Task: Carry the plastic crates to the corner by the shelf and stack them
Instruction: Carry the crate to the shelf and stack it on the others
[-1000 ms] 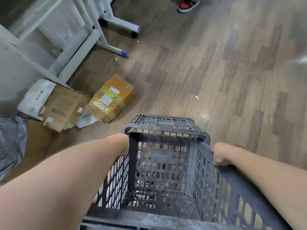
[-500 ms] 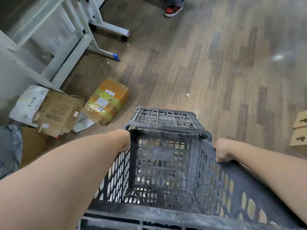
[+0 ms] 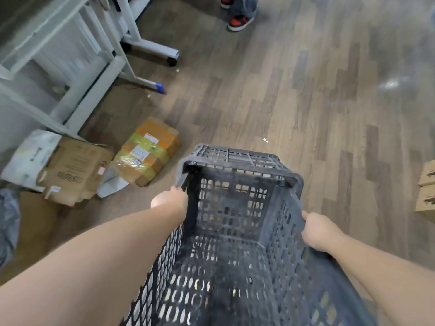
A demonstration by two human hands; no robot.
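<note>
Fingers of the left hand (image 3: 171,199) curl over the left rim of the dark grey plastic crate (image 3: 237,231), near its far left corner, and grip it. Fingers of the right hand (image 3: 318,231) wrap over the right rim, about midway along that side, gripping it too. The crate is held between the two forearms with its open top toward the camera, its perforated walls and floor dusty, its far end above the wooden floor (image 3: 306,102).

On the floor to the left lie a taped cardboard parcel (image 3: 147,150) with labels, a flattened cardboard box (image 3: 75,169) just beside it, and a white bag (image 3: 29,156) touching the box. A white metal frame (image 3: 94,64) stands at the far left. At the far edge is another person's red-and-black shoe (image 3: 240,22). Cardboard boxes (image 3: 427,191) sit at the right edge.
</note>
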